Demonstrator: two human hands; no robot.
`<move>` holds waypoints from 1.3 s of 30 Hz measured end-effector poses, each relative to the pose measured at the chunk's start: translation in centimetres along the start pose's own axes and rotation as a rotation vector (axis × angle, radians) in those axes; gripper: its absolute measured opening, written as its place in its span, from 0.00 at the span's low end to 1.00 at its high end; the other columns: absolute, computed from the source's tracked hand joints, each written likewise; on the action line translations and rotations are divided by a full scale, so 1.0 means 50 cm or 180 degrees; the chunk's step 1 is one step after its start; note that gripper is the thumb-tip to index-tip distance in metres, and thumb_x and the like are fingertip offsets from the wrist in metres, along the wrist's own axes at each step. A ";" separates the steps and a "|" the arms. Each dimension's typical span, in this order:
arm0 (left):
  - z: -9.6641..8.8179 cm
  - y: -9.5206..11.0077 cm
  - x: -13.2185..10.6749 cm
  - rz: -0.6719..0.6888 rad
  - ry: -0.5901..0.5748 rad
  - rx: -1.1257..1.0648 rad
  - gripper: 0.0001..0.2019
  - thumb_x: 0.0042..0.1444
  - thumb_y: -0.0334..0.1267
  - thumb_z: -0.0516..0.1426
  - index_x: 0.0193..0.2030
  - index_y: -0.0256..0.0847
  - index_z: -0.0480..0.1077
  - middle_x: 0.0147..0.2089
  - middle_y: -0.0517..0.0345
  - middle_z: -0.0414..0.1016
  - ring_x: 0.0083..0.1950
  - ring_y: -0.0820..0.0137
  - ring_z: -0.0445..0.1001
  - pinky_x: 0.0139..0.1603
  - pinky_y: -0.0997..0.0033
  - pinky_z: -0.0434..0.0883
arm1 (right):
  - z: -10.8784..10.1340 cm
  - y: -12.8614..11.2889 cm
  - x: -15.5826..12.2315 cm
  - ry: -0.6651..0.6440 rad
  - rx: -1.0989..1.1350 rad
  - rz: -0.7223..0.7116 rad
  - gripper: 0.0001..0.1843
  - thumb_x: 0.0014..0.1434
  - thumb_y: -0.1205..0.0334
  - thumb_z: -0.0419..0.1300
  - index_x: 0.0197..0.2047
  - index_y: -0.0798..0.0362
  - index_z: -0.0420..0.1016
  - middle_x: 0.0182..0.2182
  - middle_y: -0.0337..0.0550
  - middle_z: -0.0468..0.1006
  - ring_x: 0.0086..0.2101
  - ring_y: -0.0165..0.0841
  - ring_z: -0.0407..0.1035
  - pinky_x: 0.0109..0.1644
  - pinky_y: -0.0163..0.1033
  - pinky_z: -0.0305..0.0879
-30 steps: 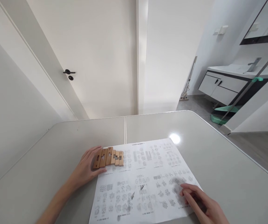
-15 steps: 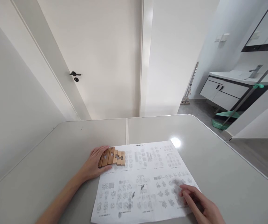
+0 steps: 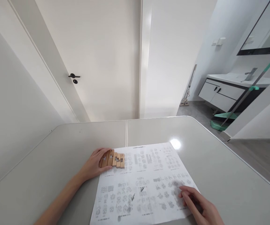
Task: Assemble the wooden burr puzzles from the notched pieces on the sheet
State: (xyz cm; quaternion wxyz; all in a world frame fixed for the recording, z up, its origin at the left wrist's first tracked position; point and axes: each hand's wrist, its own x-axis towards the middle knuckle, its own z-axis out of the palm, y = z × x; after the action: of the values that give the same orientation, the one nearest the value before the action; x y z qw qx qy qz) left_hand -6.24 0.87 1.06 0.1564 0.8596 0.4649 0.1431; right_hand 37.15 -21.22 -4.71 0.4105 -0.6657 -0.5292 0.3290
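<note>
Single head-worn view, forward and down across the nearby table (image 3: 158, 132) towards a door (image 3: 99, 56)

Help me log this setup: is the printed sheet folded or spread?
Spread: the printed sheet lies opened out on the table, rows of printed figures showing across its face.

The left hand (image 3: 93, 165) is bare, as is the left forearm (image 3: 62, 199), slender, smooth in outline and narrowing toward the wrist (image 3: 80, 178). The right hand (image 3: 201, 204) is also bare, with slim fingers (image 3: 190, 189).

Room over paper (image 3: 149, 175) between left grip (image 3: 94, 164), right grip (image 3: 199, 203); wooden pieces (image 3: 110, 158) obstruct left side.
</note>
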 end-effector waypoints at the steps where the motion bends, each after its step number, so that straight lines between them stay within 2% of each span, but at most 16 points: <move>1: 0.000 -0.001 0.001 -0.0013 0.0026 -0.0001 0.34 0.59 0.54 0.63 0.69 0.52 0.61 0.67 0.49 0.68 0.67 0.51 0.65 0.64 0.49 0.70 | 0.000 -0.002 0.000 0.0012 0.0009 -0.0001 0.25 0.63 0.37 0.59 0.46 0.49 0.83 0.35 0.47 0.86 0.32 0.38 0.80 0.35 0.31 0.77; 11: -0.014 -0.022 0.002 -0.0168 0.0300 0.0436 0.34 0.59 0.60 0.60 0.67 0.48 0.64 0.64 0.47 0.72 0.64 0.50 0.69 0.59 0.50 0.73 | 0.002 0.002 0.001 0.0048 -0.0005 0.0015 0.24 0.64 0.38 0.58 0.46 0.49 0.82 0.36 0.46 0.85 0.33 0.38 0.80 0.37 0.32 0.77; 16: -0.035 -0.030 -0.015 -0.0288 0.0315 0.0613 0.31 0.57 0.61 0.61 0.63 0.48 0.68 0.60 0.47 0.74 0.61 0.49 0.72 0.59 0.49 0.73 | 0.003 0.001 -0.001 0.0059 -0.0019 0.0011 0.23 0.64 0.39 0.58 0.46 0.48 0.82 0.33 0.44 0.84 0.31 0.36 0.79 0.36 0.31 0.77; 20: -0.044 -0.023 -0.033 -0.0423 0.0389 0.0629 0.31 0.59 0.60 0.59 0.65 0.47 0.66 0.62 0.46 0.73 0.62 0.48 0.71 0.60 0.47 0.72 | 0.003 0.000 -0.002 0.0078 -0.0033 -0.0032 0.23 0.65 0.39 0.58 0.46 0.48 0.82 0.32 0.43 0.83 0.30 0.36 0.78 0.35 0.31 0.76; 22: -0.041 -0.001 -0.035 -0.0349 0.0438 0.0532 0.32 0.60 0.59 0.59 0.66 0.47 0.64 0.63 0.46 0.72 0.63 0.49 0.70 0.59 0.48 0.74 | 0.003 0.000 -0.001 0.0051 -0.0018 -0.0054 0.23 0.65 0.40 0.58 0.47 0.49 0.81 0.31 0.44 0.83 0.30 0.36 0.78 0.35 0.32 0.76; 25: -0.018 0.064 -0.023 -0.0079 0.0353 0.0287 0.33 0.61 0.57 0.60 0.69 0.49 0.60 0.63 0.46 0.71 0.63 0.49 0.71 0.55 0.52 0.77 | 0.004 -0.001 0.001 0.0027 0.0010 -0.0083 0.23 0.66 0.40 0.57 0.48 0.50 0.80 0.32 0.45 0.83 0.31 0.37 0.78 0.36 0.33 0.76; 28: 0.024 0.154 0.003 0.0425 0.0159 0.0083 0.37 0.57 0.58 0.65 0.69 0.50 0.59 0.65 0.46 0.70 0.64 0.49 0.69 0.58 0.50 0.76 | 0.004 -0.002 0.002 0.0007 0.0028 -0.0083 0.23 0.67 0.40 0.56 0.48 0.49 0.80 0.33 0.45 0.83 0.31 0.37 0.78 0.37 0.33 0.76; 31: 0.077 0.239 0.036 0.0910 -0.0057 -0.0013 0.40 0.57 0.61 0.63 0.71 0.50 0.57 0.66 0.46 0.70 0.66 0.48 0.67 0.62 0.46 0.73 | 0.006 -0.003 0.004 -0.0011 0.0100 -0.0107 0.22 0.67 0.40 0.56 0.48 0.49 0.79 0.34 0.45 0.83 0.32 0.37 0.78 0.37 0.33 0.75; 33: 0.111 0.282 0.058 0.1151 -0.0204 -0.0069 0.42 0.57 0.64 0.62 0.72 0.49 0.56 0.65 0.45 0.70 0.66 0.47 0.67 0.62 0.45 0.72 | 0.009 -0.006 0.004 0.0085 0.0196 -0.0117 0.22 0.67 0.40 0.56 0.47 0.49 0.80 0.33 0.44 0.83 0.31 0.37 0.77 0.37 0.33 0.75; 35: 0.142 0.311 0.077 0.1267 -0.0299 -0.0104 0.44 0.56 0.65 0.62 0.73 0.47 0.55 0.64 0.43 0.71 0.65 0.47 0.68 0.61 0.45 0.73 | 0.013 -0.010 0.004 0.0178 0.0287 -0.0118 0.22 0.66 0.39 0.57 0.46 0.48 0.80 0.31 0.43 0.82 0.30 0.36 0.77 0.36 0.33 0.74; 39: 0.192 0.336 0.101 0.1387 -0.0179 -0.0115 0.48 0.53 0.65 0.64 0.74 0.45 0.54 0.61 0.42 0.73 0.62 0.46 0.69 0.60 0.45 0.73 | 0.020 -0.025 0.002 0.0375 0.0389 -0.0086 0.22 0.65 0.38 0.58 0.44 0.48 0.80 0.29 0.41 0.81 0.28 0.35 0.75 0.34 0.33 0.73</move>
State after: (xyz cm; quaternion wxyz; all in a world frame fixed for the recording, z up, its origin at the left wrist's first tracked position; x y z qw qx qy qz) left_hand 12.85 -4.87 -0.41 0.1500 0.9405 0.2610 0.1578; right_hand 35.78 -20.79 -4.03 0.4851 -0.6504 -0.4920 0.3155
